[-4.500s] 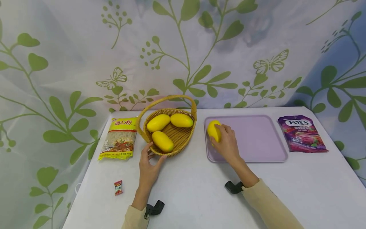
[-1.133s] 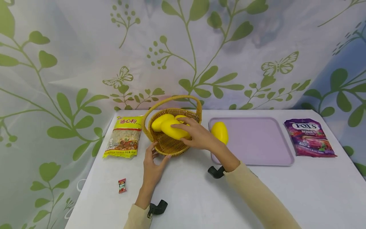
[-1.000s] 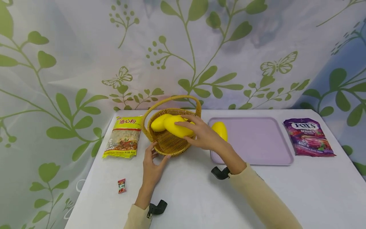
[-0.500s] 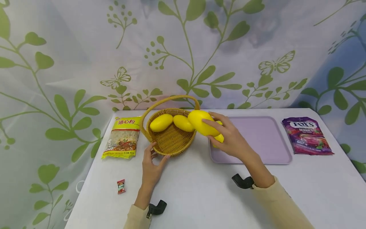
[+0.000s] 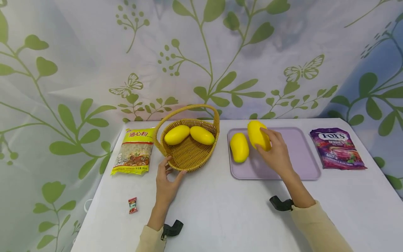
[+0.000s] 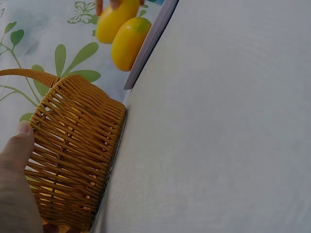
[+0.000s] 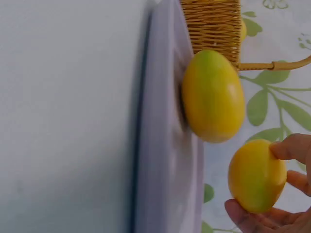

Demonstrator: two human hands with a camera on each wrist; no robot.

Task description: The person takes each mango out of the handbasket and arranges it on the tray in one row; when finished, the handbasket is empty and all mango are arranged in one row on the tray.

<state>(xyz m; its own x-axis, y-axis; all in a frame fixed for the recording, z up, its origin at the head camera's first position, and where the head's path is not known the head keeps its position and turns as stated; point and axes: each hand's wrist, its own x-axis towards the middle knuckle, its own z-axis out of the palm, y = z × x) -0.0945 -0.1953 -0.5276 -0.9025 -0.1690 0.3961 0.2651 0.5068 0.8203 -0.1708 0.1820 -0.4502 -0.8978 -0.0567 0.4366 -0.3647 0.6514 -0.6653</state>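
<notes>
My right hand [image 5: 276, 152] grips a yellow mango [image 5: 257, 134] with thumb and fingers, over the lilac tray [image 5: 292, 154]. In the right wrist view this held mango [image 7: 257, 175] appears raised clear of the tray floor. Another mango [image 5: 239, 147] lies at the tray's left end. To the left stands a wicker basket [image 5: 185, 155] with a tall handle, two mangoes [image 5: 177, 135] lying at its back. My left hand [image 5: 167, 185] holds the basket's near left side, fingers and thumb spread around it. The left wrist view shows the thumb [image 6: 22, 141] against the basket's rim.
A yellow pasta packet [image 5: 133, 152] lies left of the basket, and a small red candy [image 5: 133, 205] nearer the front left. A purple Fox's candy bag [image 5: 337, 148] lies right of the tray. A leaf-patterned curtain [image 5: 195, 52] rises behind the white table.
My right hand has lifted a mango out of the basket and carried it right, over the tray. Earlier, it set the first mango at the tray's left end. My left hand stays at the basket.
</notes>
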